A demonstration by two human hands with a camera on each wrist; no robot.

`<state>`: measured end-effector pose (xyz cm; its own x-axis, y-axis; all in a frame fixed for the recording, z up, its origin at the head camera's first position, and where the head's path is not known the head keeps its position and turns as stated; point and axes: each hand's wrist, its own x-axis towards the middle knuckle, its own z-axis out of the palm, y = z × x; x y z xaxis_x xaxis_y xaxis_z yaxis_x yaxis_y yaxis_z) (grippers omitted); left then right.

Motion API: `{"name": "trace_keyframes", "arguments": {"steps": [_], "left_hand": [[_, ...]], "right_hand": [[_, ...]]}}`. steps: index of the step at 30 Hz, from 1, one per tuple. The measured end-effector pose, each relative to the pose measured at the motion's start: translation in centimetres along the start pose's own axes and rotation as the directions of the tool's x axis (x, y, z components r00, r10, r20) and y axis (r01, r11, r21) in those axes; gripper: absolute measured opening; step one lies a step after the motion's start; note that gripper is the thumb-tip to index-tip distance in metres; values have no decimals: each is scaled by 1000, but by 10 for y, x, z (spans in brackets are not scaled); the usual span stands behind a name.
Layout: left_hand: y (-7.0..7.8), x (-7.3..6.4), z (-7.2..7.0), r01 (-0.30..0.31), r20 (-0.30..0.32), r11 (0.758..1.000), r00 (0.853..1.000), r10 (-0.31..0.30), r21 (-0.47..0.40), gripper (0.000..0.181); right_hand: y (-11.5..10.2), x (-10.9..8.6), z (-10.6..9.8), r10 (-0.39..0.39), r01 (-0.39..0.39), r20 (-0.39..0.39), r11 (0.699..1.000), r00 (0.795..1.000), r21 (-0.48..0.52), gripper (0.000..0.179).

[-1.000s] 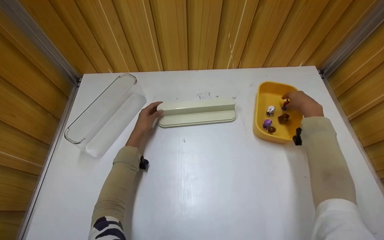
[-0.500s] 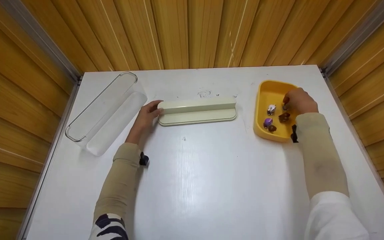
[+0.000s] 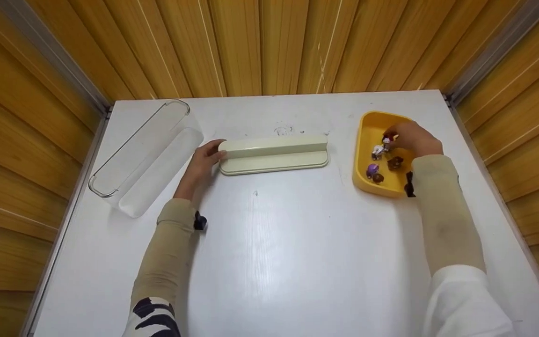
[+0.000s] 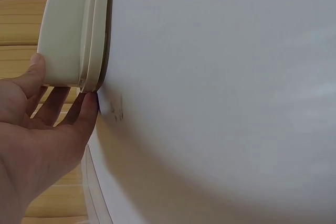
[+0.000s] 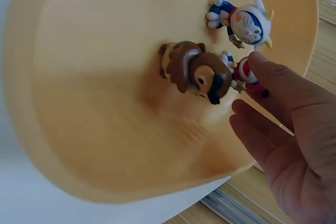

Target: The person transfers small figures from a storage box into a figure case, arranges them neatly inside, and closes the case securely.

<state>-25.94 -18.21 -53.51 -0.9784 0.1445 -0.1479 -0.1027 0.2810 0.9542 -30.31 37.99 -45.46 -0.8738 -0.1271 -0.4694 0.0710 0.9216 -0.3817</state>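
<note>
My left hand (image 3: 201, 161) grips the left end of a long cream stepped display stand (image 3: 274, 164). In the left wrist view the thumb lies against the stand's end (image 4: 63, 35), with the fingertips at its lower corner. My right hand (image 3: 414, 138) is inside a yellow bin (image 3: 357, 154), pinching a small red figurine (image 5: 247, 72) between thumb and fingers; part of it is hidden. Close by stands a white-horned figurine (image 5: 254, 24). A brown figurine (image 5: 197, 72) overlaps the held one in the right wrist view. Purple (image 3: 372, 169) and small brown (image 3: 378, 178) figurines sit nearer the front.
A long clear box (image 3: 143, 154) lies slanted at the table's left side. Behind the white table (image 3: 269, 243) rises a wood-panelled wall (image 3: 236, 47), with similar walls at both sides. The stand lies between the clear box and the yellow bin.
My right hand has closed on the red figurine and shifted left with it, bringing it beside the white-horned one. The left hand stays at the stand's end.
</note>
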Motion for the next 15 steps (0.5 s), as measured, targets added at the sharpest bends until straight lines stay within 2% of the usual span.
{"name": "trace_keyframes", "arguments": {"steps": [4, 11, 15], "left_hand": [[0, 1, 2, -2, 3, 1000, 1000, 2, -2, 44], [1, 0, 1, -11, 3, 1000, 1000, 11, 8, 44], [1, 0, 1, -19, 4, 1000, 1000, 19, 6, 43]], "right_hand": [[0, 0, 5, 11, -9, -32, 998, 999, 56, 34], [0, 2, 7, -11, 14, -62, 999, 998, 51, 29], [2, 4, 7, -10, 13, -56, 998, 998, 57, 32]]}}
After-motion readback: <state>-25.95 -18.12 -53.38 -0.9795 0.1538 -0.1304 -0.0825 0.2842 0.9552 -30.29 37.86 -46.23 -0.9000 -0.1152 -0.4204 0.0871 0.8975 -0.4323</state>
